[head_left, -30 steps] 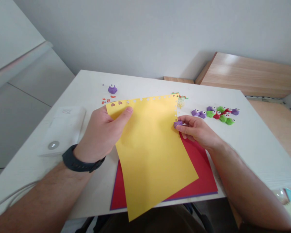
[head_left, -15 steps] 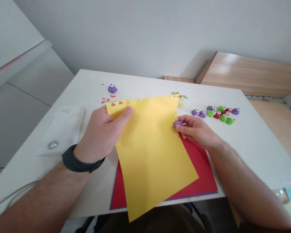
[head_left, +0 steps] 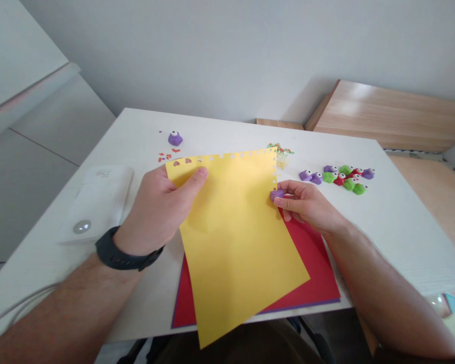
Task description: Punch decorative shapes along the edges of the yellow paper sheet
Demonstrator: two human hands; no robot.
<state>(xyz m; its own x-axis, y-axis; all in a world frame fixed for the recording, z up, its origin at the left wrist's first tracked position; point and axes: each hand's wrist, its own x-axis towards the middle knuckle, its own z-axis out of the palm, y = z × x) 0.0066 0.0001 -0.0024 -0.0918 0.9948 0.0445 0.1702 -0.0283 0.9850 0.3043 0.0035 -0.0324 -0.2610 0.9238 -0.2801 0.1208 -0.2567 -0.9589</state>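
At the left of the white counter (head_left: 398, 227) there is a flat white box (head_left: 98, 202) with a round grey spot at its near end. Nearer, a pale cable (head_left: 30, 297) lies by the left forearm. A dark band (head_left: 117, 253) goes around the left wrist. The left hand (head_left: 157, 207) is clamped on the far left corner of a yellow sheet (head_left: 238, 227), with the thumb lying flat on top. Farther away stands one purple punch (head_left: 175, 139), and on its near side are small red scraps (head_left: 169, 155).

The yellow sheet is in the middle, and it has small holes along its far edge – two of them are hearts – and more on the far part of its right edge. Below it, partly covered, is a red sheet (head_left: 311, 258) with a purple border showing.

At the right edge of the yellow sheet, the right hand (head_left: 307, 205) has thumb and fingers closed on another purple punch (head_left: 276, 195). Beyond are mixed coloured scraps (head_left: 285, 151). Farther right, purple, green and red punches (head_left: 340, 179) stand in a close group.
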